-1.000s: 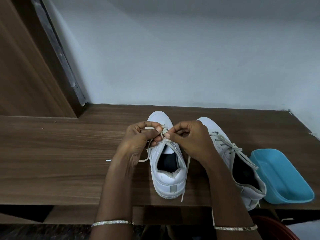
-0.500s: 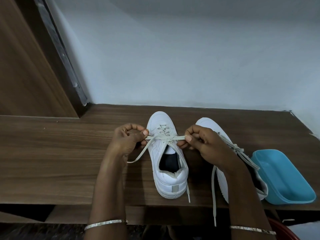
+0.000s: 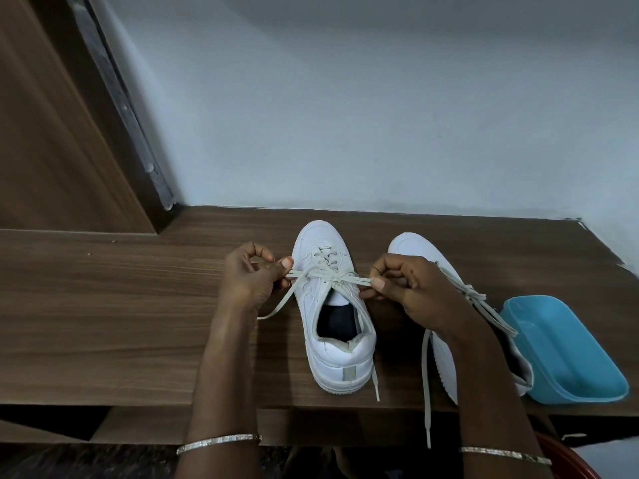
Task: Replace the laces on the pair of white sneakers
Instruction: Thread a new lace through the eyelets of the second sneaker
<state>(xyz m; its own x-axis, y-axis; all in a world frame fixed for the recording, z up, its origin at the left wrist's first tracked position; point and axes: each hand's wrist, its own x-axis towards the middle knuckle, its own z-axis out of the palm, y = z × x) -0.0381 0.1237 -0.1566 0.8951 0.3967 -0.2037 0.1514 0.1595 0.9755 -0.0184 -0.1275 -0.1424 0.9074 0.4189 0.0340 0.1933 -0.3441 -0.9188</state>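
Two white sneakers stand side by side on the wooden shelf, toes toward the wall. The left sneaker has a cream lace threaded through its eyelets and crossed in a knot over the tongue. My left hand pinches the lace strand on the left of that knot. My right hand pinches the strand on the right. Both strands are pulled taut sideways. Loose lace ends trail off the shelf's front edge. The right sneaker is partly hidden behind my right forearm; its lace is tied.
A light blue plastic tray sits at the right end of the shelf, touching the right sneaker. A wooden panel rises at the left. A grey wall stands behind. Part of a red object shows below the shelf at the right.
My hands were close together over the left sneaker's tongue. They have moved apart, pulling the two lace strands out sideways and tightening the knot.
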